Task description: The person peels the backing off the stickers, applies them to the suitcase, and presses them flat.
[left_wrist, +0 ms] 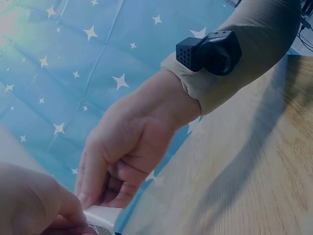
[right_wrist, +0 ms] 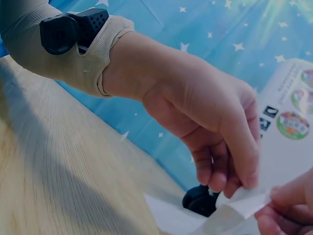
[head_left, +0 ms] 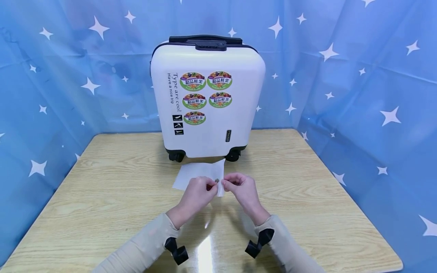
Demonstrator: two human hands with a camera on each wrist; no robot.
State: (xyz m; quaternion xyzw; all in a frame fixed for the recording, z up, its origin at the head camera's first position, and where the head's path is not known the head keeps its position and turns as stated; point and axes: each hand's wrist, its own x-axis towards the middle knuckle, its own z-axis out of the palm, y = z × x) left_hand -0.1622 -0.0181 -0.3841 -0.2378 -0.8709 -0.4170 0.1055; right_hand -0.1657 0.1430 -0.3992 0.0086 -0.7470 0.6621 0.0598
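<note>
A white sticker sheet (head_left: 196, 172) lies at a slant over the table in front of the suitcase, its right part raised. My left hand (head_left: 199, 191) pinches it near the lower right, beside a small patch of coloured print (head_left: 216, 181). My right hand (head_left: 243, 189) pinches the sheet's right edge with thumb and forefinger, close to the left fingertips. In the right wrist view, the paper (right_wrist: 234, 210) looks bent between the two hands. Most of the print is hidden by the fingers. Behind stands a white suitcase (head_left: 211, 140) bearing several oval fruit stickers (head_left: 220, 100).
The suitcase stands upright on black wheels (head_left: 233, 154) near the back edge of the wooden table (head_left: 102, 182). A blue curtain with white stars (head_left: 119, 57) hangs behind and at both sides. Black cameras (head_left: 176, 251) are strapped to both sleeves.
</note>
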